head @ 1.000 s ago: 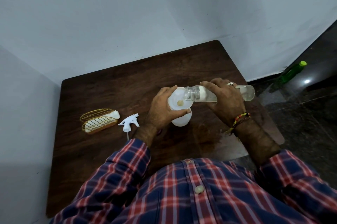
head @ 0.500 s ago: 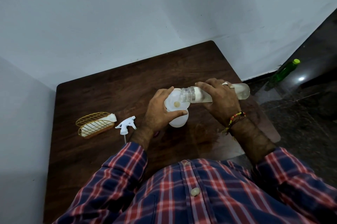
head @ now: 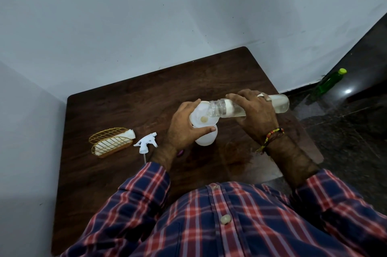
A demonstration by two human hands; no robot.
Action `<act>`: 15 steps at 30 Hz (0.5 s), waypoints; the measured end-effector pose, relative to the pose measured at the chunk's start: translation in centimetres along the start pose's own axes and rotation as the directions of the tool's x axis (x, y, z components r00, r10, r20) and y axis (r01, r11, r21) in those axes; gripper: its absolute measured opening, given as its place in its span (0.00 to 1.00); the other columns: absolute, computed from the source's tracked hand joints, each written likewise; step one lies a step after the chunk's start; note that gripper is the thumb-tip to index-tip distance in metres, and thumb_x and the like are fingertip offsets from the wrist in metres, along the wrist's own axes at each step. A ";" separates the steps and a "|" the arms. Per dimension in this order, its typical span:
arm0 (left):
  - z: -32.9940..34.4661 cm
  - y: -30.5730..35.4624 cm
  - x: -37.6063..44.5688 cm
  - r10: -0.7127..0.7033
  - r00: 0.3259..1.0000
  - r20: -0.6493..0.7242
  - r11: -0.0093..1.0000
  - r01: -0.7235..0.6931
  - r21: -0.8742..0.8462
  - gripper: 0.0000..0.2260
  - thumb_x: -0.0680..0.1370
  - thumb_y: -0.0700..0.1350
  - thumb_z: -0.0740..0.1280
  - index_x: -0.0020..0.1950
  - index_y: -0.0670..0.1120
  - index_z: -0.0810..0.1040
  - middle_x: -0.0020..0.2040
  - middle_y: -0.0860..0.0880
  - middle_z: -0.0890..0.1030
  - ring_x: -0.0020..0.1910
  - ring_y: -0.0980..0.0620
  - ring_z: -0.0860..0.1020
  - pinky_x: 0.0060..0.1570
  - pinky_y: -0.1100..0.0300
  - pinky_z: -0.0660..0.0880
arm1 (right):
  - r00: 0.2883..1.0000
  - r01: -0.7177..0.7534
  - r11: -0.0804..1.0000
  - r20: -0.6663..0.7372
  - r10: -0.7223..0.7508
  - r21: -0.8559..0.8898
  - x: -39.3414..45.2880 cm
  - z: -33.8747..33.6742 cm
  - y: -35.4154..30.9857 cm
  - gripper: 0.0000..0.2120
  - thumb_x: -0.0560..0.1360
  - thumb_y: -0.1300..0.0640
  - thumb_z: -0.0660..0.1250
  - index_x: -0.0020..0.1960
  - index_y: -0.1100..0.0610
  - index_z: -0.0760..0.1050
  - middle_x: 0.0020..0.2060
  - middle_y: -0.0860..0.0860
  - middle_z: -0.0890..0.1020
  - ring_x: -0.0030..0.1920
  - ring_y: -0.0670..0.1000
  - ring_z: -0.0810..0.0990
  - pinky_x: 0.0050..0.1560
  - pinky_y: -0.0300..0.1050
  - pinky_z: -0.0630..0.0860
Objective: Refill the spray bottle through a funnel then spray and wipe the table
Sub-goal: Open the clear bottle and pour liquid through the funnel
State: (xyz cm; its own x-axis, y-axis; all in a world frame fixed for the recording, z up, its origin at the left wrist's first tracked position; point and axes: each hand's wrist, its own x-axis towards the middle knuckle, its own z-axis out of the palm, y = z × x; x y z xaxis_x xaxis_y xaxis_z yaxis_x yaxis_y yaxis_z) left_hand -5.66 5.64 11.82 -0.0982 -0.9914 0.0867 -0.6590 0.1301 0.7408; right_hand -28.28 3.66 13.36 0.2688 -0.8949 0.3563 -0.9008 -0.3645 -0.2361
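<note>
On one table: two hands, one funnel, two bottles.

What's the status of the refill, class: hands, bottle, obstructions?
Left hand steadies funnel on spray bottle. Right hand tips clear bottle over it. Nothing in the way.

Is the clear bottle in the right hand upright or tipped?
Tipped: the clear bottle lies nearly level, mouth over the funnel.
</note>
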 end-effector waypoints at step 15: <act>-0.3 -0.3 0.2 0.002 1.000 0.015 1.000 -0.002 0.016 0.42 0.63 0.56 0.81 0.73 0.47 0.70 0.64 0.51 0.74 0.61 0.55 0.73 0.61 0.55 0.75 | 1.000 0.020 1.000 -0.008 -0.020 -0.001 0.0 0.1 -0.3 0.28 0.64 0.60 0.78 0.63 0.51 0.78 0.52 0.52 0.81 0.52 0.57 0.80 0.58 0.58 0.73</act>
State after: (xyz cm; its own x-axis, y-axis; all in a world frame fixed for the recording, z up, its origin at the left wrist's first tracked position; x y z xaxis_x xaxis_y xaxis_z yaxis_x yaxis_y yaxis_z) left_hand -5.31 5.43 11.82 -0.1110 -0.9908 0.0780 -0.6707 0.1326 0.7297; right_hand -28.01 3.69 13.37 0.2841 -0.8853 0.3681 -0.8954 -0.3823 -0.2283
